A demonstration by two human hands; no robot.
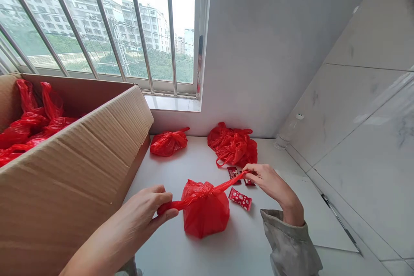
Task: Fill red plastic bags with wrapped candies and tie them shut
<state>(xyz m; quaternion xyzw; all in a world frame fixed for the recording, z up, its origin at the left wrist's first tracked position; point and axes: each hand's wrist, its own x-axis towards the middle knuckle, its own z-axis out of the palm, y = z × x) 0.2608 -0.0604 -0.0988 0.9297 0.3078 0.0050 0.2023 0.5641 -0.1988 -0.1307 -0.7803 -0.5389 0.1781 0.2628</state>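
Note:
A filled red plastic bag (207,215) sits on the white table, its top gathered and its two handles pulled out to either side. My left hand (148,209) is closed around the left handle. With fingertips pinched together, my right hand (263,181) holds the end of the right handle, stretched up and to the right. Close to the bag's right side lies a small red wrapped snack with white dots (240,199). Two more red snack packets, one of them a dark red packet (233,174), lie by my right hand, partly covered by it and the handle.
On the left stands a large open cardboard box (97,151) with several red bags (35,125) inside. A small tied red bag (168,142) and a heap of red bags (233,144) rest against the wall. A clear plastic bottle (287,133) stands in the back right corner.

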